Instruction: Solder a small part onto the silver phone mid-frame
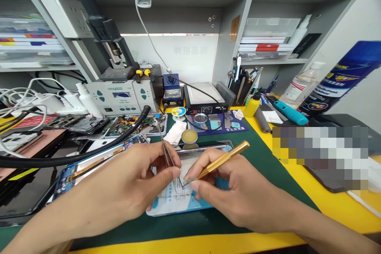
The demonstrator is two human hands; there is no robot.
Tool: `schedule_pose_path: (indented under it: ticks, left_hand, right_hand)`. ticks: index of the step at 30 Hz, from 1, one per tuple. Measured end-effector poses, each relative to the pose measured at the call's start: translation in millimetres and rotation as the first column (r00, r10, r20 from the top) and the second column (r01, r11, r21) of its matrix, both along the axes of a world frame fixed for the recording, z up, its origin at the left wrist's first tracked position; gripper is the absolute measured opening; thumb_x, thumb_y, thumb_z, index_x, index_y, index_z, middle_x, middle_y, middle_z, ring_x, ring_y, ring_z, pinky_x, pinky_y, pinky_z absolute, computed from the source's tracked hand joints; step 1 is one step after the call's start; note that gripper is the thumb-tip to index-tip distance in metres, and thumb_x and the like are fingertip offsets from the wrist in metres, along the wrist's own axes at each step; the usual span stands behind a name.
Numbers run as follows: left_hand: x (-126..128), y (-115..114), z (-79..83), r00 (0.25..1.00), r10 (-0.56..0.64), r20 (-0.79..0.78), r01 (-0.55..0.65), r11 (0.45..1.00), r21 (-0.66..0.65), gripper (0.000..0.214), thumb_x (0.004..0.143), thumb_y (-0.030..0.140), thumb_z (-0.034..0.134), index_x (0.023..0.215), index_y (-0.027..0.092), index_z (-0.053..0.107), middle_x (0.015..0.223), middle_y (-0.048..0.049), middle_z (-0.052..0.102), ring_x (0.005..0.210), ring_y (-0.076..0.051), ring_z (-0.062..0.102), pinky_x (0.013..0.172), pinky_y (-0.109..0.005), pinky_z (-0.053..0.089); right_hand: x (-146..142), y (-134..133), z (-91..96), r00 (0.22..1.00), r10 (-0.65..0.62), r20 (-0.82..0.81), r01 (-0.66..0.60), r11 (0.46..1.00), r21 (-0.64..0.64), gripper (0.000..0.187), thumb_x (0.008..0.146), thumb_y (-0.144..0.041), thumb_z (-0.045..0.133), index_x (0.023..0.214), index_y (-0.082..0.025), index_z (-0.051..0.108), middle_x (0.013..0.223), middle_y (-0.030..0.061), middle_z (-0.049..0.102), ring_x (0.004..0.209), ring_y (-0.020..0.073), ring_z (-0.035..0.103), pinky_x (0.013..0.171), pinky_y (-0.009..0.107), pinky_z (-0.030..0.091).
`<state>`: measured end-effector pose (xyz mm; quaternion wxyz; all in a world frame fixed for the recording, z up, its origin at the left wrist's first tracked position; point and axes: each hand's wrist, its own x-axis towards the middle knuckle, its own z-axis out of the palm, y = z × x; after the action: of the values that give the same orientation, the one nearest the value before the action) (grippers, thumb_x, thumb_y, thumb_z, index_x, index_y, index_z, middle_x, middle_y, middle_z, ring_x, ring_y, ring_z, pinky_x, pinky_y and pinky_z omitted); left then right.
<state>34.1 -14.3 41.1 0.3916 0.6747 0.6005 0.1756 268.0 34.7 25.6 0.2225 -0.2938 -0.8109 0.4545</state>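
My left hand [149, 174] is closed around a pair of tweezers [168, 152], whose tips point down toward the sheet below. Between the fingers of my right hand [226, 182] is a gold-handled knife [226, 159], held like a pen. Its thin tip meets or nearly meets the tweezer tips; whether they touch, I cannot tell. Under both hands lies a white and blue printed pad [166, 209]. Any small part at the tool tips is too small to make out. Just beyond them stand an open round tin of yellowish paste [189, 136] and a crumpled white tissue [175, 133].
A black hose [119, 143] crosses the left side, over opened phones and a tray of circuit boards [137, 125]. Behind are a grey soldering station [122, 97] and a black heating unit [205, 107]. Bottles and a blue spray can [342, 77] stand at right.
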Motion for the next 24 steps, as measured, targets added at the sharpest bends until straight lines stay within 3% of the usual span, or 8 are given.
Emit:
schedule_pose_path:
  ticks: [5,24]
  left_hand:
    - [2.6,2.0,-5.0,0.999,0.018,-0.048,-0.017,0.999,0.029,0.036,0.105,0.056,0.045,0.103,0.025,0.064,0.068,0.0056,0.058,0.050,-0.011,0.059,0.045,-0.023,0.039]
    - [8.6,4.5,-5.8,0.998,0.054,-0.029,-0.053,0.997,0.059,0.036,0.102,0.056,0.049,0.095,0.025,0.066,0.073,0.0047,0.062,0.052,-0.010,0.058,0.046,-0.021,0.041]
  right_hand:
    - [-0.9,-1.8,0.1,1.000,0.001,0.031,-0.004,0.996,0.093,0.013,0.091,-0.013,0.058,0.095,-0.019,0.068,0.080,0.0012,0.066,0.067,0.0158,0.064,0.059,0.025,0.049]
    - [-2.2,-2.6,-0.8,0.998,0.002,0.062,-0.018,0.963,0.267,0.011,0.096,-0.015,0.059,0.093,-0.018,0.069,0.089,0.0020,0.074,0.079,0.0185,0.069,0.072,0.029,0.052]
